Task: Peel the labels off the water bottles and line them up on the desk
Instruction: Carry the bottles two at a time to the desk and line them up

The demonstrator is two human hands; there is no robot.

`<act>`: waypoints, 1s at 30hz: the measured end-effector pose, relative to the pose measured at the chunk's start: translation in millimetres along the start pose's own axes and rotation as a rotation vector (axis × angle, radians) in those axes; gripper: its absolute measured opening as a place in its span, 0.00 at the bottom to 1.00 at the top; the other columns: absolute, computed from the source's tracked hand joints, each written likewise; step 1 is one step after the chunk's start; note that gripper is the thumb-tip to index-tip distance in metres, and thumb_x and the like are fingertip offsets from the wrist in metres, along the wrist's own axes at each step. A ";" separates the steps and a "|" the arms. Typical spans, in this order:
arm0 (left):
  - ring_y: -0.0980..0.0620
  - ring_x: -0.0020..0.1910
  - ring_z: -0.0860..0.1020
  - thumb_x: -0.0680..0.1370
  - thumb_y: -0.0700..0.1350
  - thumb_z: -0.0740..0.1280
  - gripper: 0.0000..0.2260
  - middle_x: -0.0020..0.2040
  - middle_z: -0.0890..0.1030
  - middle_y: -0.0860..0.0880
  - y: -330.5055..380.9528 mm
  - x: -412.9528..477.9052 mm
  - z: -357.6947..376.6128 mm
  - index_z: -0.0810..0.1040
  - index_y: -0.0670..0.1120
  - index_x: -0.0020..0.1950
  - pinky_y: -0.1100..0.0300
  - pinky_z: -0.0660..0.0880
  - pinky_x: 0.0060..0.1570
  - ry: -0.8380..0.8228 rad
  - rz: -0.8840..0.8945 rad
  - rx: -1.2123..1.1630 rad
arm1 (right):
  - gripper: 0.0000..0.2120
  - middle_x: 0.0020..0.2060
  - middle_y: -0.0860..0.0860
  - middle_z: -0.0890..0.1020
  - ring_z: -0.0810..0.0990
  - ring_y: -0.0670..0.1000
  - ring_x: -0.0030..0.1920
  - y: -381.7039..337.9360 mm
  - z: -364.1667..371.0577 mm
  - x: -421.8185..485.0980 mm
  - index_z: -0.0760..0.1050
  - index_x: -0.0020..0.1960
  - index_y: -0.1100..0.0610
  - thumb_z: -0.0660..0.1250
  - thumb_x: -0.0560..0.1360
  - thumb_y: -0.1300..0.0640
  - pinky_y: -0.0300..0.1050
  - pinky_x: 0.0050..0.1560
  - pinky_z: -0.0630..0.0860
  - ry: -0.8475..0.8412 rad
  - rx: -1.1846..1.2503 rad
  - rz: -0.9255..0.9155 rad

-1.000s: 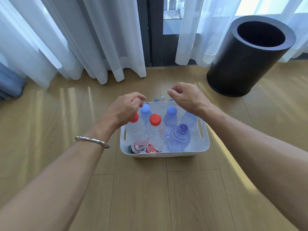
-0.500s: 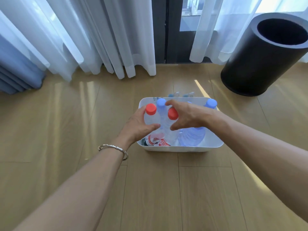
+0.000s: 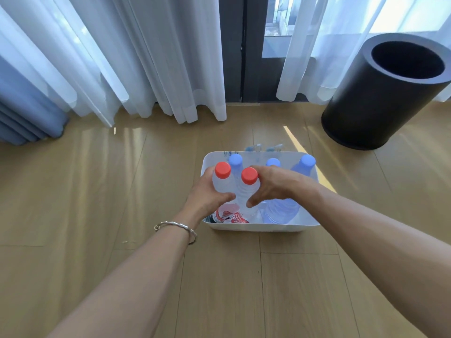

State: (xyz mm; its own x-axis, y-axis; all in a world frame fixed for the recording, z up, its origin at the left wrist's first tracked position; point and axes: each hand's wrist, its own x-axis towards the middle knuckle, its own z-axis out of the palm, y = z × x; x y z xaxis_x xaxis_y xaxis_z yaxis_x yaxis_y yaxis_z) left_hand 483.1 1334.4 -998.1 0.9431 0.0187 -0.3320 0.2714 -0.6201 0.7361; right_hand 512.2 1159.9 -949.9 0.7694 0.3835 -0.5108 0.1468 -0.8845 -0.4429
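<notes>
Change: left hand (image 3: 207,193) and right hand (image 3: 275,184) have dropped onto my two red-capped bottles (image 3: 222,182).
Fingers: curled round one each.
Meaning: lift-out likely next.

Packed bottles (image 3: 302,167) crowd the bin (image 3: 263,227); open floor (image 3: 109,196) lies to its left.
</notes>
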 end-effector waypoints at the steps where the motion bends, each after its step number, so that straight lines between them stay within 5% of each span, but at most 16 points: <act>1: 0.50 0.50 0.77 0.68 0.47 0.75 0.28 0.52 0.78 0.54 -0.1 -0.1 -0.3 0.68 0.54 0.64 0.61 0.69 0.39 0.001 -0.003 0.003 | 0.30 0.48 0.47 0.73 0.70 0.50 0.48 -0.8 0.2 -0.9 0.69 0.64 0.52 0.77 0.67 0.49 0.42 0.47 0.65 -0.008 -0.019 -0.003; 8: 0.50 0.48 0.78 0.67 0.46 0.74 0.21 0.48 0.80 0.55 5.3 -7.2 -5.6 0.74 0.55 0.58 0.61 0.71 0.38 0.062 -0.007 -0.029 | 0.18 0.37 0.46 0.76 0.75 0.52 0.41 4.4 6.4 2.7 0.71 0.47 0.50 0.77 0.64 0.48 0.42 0.37 0.69 0.078 0.008 -0.075; 12: 0.52 0.52 0.79 0.66 0.45 0.78 0.27 0.52 0.80 0.54 23.3 -3.4 -38.4 0.72 0.53 0.61 0.58 0.76 0.49 0.050 0.076 -0.113 | 0.11 0.32 0.42 0.76 0.74 0.43 0.33 4.8 -7.8 -1.9 0.74 0.38 0.47 0.77 0.66 0.51 0.33 0.32 0.67 0.149 0.230 -0.151; 14: 0.56 0.52 0.79 0.65 0.40 0.79 0.31 0.55 0.80 0.52 36.3 -3.1 -59.4 0.69 0.48 0.64 0.65 0.76 0.49 0.041 0.095 -0.244 | 0.08 0.35 0.45 0.80 0.76 0.44 0.35 2.6 -20.1 -5.7 0.78 0.41 0.49 0.76 0.67 0.52 0.32 0.35 0.70 0.176 0.384 -0.190; 16: 0.58 0.49 0.80 0.64 0.41 0.80 0.30 0.53 0.81 0.52 48.9 -3.2 -76.8 0.70 0.47 0.61 0.67 0.76 0.48 0.044 0.141 -0.350 | 0.15 0.44 0.52 0.84 0.80 0.47 0.42 0.0 -30.3 -6.2 0.80 0.50 0.54 0.76 0.67 0.50 0.39 0.45 0.74 0.197 0.554 -0.227; 19: 0.50 0.54 0.81 0.59 0.52 0.79 0.31 0.54 0.83 0.48 58.9 -1.0 -89.6 0.77 0.47 0.60 0.53 0.77 0.56 0.042 0.221 -0.492 | 0.23 0.43 0.53 0.81 0.78 0.52 0.45 -9.9 -39.0 -3.1 0.77 0.53 0.61 0.72 0.65 0.46 0.47 0.50 0.74 0.233 0.946 -0.334; 23: 0.43 0.55 0.81 0.66 0.60 0.73 0.24 0.53 0.83 0.45 74.2 0.0 -84.8 0.80 0.50 0.58 0.42 0.75 0.60 0.034 0.286 -0.645 | 0.16 0.37 0.52 0.79 0.79 0.52 0.39 -26.3 -51.7 -3.0 0.74 0.45 0.57 0.60 0.75 0.43 0.49 0.46 0.75 0.130 1.453 -0.437; 26: 0.46 0.45 0.83 0.73 0.57 0.66 0.21 0.45 0.83 0.46 83.6 -1.7 -74.9 0.76 0.44 0.59 0.50 0.78 0.49 0.056 0.296 -0.737 | 0.20 0.40 0.54 0.77 0.78 0.53 0.41 -28.4 -58.2 -3.0 0.74 0.49 0.56 0.62 0.71 0.39 0.52 0.50 0.75 0.185 1.508 -0.396; 30: 0.55 0.39 0.82 0.74 0.61 0.63 0.22 0.42 0.82 0.53 79.6 -2.2 -64.8 0.76 0.47 0.59 0.56 0.77 0.41 0.266 0.227 -0.648 | 0.19 0.40 0.53 0.80 0.80 0.49 0.35 -31.2 -56.5 -1.6 0.75 0.52 0.55 0.66 0.69 0.42 0.46 0.38 0.76 0.354 1.381 -0.259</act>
State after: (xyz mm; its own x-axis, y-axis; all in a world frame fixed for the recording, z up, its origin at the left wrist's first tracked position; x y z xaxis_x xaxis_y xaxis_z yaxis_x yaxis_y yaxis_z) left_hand 515.0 1335.9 -900.5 0.9819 0.1860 -0.0361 0.0453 -0.0452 0.9980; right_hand 541.5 1171.8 -893.6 0.9552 0.2245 -0.1926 -0.2447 0.2340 -0.9409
